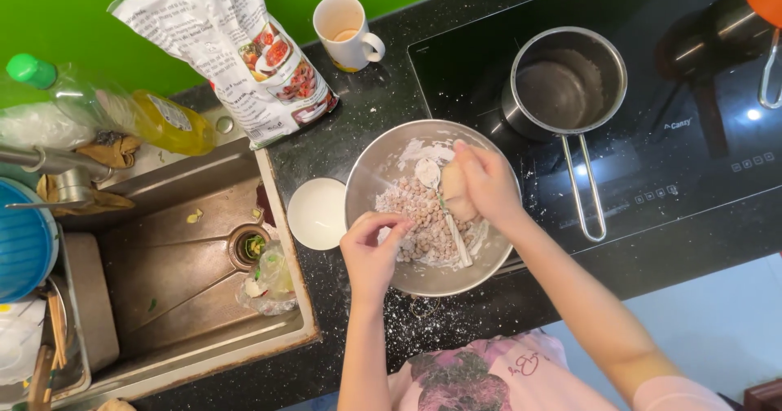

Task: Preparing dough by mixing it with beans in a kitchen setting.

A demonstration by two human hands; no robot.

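A steel mixing bowl [375, 171] on the black counter holds a heap of small flour-dusted pieces [423, 215] and a white spoon [444, 207]. My right hand [485, 183] hovers over the bowl, closed around a pale lump of dough [456, 193]. My left hand [372, 252] reaches in from the near rim, fingertips pinched together at the floured pieces.
A small white dish [316, 213] sits left of the bowl. A steel saucepan [570, 85] stands on the black cooktop [692, 142]. Behind are a flour bag [236, 48], a white mug [346, 32] and an oil bottle [138, 109]. The sink [163, 272] lies left. Spilled flour [423, 313] dusts the counter.
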